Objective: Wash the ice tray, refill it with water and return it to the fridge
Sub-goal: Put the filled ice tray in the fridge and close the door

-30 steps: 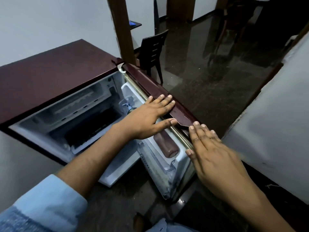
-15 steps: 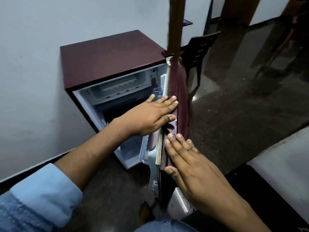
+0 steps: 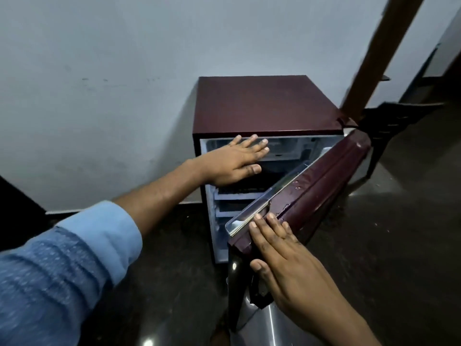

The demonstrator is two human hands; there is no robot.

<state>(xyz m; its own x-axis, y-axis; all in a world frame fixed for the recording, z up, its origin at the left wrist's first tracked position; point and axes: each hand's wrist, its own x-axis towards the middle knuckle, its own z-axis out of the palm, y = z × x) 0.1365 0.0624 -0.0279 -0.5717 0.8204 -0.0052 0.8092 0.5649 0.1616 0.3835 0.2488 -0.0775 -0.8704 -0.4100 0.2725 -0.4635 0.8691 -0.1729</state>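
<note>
The left hand (image 3: 234, 161) has left the door (image 3: 324, 186) edge and now lies flat, fingers extended, across the freezer opening. The right hand (image 3: 287, 260) stays flat, fingers together, on the door's free edge. The maroon fridge (image 3: 262, 106) stands half open against the wall (image 3: 99, 71), with a dark chair (image 3: 399, 116) beside it.

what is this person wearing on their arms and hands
The left arm wears a blue sleeve with a fine speckled pattern, ending in a plain lighter blue cuff. The right arm shows no sleeve. The left hand and right hand are bare: no gloves, rings or watch visible.
</note>
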